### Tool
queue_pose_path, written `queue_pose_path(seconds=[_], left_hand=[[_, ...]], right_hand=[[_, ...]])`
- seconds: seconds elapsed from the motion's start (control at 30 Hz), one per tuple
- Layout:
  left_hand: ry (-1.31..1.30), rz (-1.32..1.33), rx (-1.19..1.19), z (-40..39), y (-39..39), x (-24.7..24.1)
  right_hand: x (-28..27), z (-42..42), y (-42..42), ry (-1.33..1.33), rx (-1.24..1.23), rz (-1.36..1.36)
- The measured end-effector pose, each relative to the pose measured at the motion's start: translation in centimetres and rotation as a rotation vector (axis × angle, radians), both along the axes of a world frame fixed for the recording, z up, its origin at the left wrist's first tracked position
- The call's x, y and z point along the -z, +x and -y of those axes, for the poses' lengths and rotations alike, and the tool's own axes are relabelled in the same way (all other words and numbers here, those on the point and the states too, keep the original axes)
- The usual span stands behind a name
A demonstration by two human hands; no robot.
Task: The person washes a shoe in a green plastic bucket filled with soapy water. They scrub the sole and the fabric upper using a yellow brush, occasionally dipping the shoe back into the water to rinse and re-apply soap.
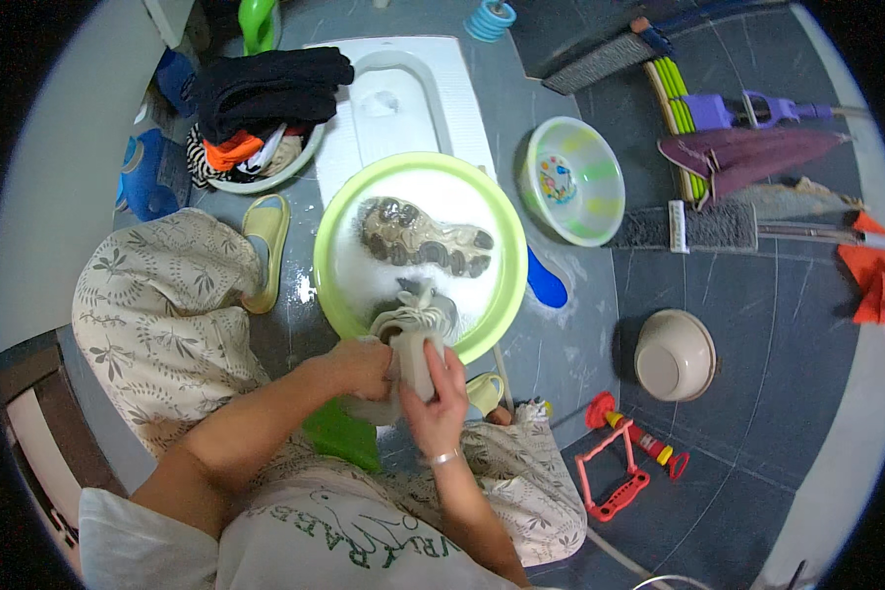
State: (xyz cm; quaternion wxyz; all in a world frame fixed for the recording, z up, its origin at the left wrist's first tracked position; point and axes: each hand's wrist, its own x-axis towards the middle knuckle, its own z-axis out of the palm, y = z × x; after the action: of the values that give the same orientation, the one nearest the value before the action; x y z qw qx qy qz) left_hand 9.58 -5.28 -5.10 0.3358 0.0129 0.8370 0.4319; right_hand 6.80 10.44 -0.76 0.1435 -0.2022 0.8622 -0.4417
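Note:
A light green basin [518, 295] of white suds lies before me. In it a shoe [428, 240] rests with its grey and dark lugged sole up. A second shoe [422, 318], pale with laces, is at the basin's near rim, partly hidden by my hands. My right hand [442, 402] grips a pale block-shaped thing [417, 361] against this shoe; whether it is part of the shoe is unclear. My left hand [365, 367] is curled into a blurred fist beside it. What that fist holds is hidden, and a whitish blur shows below it.
A tub of clothes [287, 175] stands at the left by a squat toilet [394, 96]. To the right are a green-white basin [575, 181], a blue brush or insole-shaped piece [546, 280], a beige bowl [675, 355], mop heads [682, 228] and a red toy [619, 479].

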Motion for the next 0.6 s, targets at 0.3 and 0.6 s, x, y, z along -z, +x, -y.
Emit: queue_pose_path(seconds=[0.3,0.6], left_hand=[[-0.187,-0.124,0.399,-0.9,0.4,-1.9],[-0.337,-0.279,0.468,-3.0,2.9,-0.5]], right_hand=[[5.0,-2.2,-4.4,0.157,0.147,-0.049],[6.7,-4.4,-6.5,0.483,0.131,-0.173]])
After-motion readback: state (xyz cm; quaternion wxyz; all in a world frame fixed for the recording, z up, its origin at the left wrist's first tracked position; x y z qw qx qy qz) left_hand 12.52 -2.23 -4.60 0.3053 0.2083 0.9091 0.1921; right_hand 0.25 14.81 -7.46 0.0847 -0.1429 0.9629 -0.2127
